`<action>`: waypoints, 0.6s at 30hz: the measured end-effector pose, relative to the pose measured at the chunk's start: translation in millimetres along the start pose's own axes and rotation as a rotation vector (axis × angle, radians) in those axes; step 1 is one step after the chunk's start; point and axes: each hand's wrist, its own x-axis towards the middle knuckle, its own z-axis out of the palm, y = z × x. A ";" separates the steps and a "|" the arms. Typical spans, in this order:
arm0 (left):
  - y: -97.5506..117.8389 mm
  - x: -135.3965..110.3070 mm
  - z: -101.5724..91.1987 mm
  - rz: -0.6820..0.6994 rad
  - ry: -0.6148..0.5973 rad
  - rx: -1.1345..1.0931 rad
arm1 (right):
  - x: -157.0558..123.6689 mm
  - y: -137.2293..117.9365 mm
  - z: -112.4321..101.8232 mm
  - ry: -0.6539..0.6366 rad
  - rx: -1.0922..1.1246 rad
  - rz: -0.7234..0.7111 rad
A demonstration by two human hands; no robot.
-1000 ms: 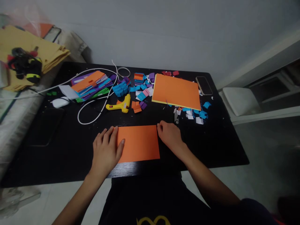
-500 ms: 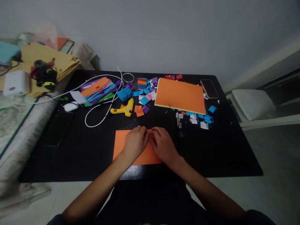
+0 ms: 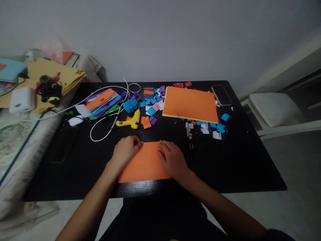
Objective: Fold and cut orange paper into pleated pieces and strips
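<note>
In front of me an orange sheet of paper (image 3: 145, 164) lies on the black table near its front edge. My left hand (image 3: 125, 150) is at the sheet's far left corner, fingers bent and closed on the far edge. My right hand (image 3: 173, 160) grips the far right corner, its curled fingers over the edge and its thumb on the paper. Between the hands the far edge of the sheet is bare. Just beyond my left hand lies a yellow glue gun (image 3: 130, 121).
Beyond are a stack of orange and yellow sheets (image 3: 190, 104), coloured paper strips (image 3: 105, 102), small paper squares (image 3: 152, 108) and a white cable (image 3: 96, 137). A phone (image 3: 222, 95) lies at the far right, a dark phone-like slab (image 3: 61, 144) on the left. A white chair (image 3: 273, 108) stands to the right.
My left hand has moved left along the far edge of the orange sheet, away from my right hand, uncovering the middle. My right hand stays near the right corner. The view has shifted slightly.
</note>
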 end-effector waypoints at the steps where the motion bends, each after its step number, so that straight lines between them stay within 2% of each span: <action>1: -9.5 0.2 -3.7 -0.014 -0.005 0.002 | 0.1 0.5 -0.2 -0.002 0.004 0.000; 6: -55.4 0.2 -18.8 -0.075 -0.006 0.005 | 0.7 1.8 -0.6 -0.013 0.025 -0.004; 10: -80.5 0.8 -26.1 -0.108 0.026 -0.006 | 2.0 1.4 0.8 -0.010 0.039 -0.003; 13: -93.1 -2.2 -29.0 -0.104 0.060 -0.032 | 1.2 2.5 -3.3 -0.011 0.060 -0.015; 16: -99.0 -12.2 -25.4 -0.075 0.140 -0.066 | -3.9 6.9 -17.4 -0.026 0.118 -0.055; 18: -97.7 -21.6 -17.8 -0.031 0.204 -0.112 | -9.1 11.1 -30.5 -0.115 0.195 -0.124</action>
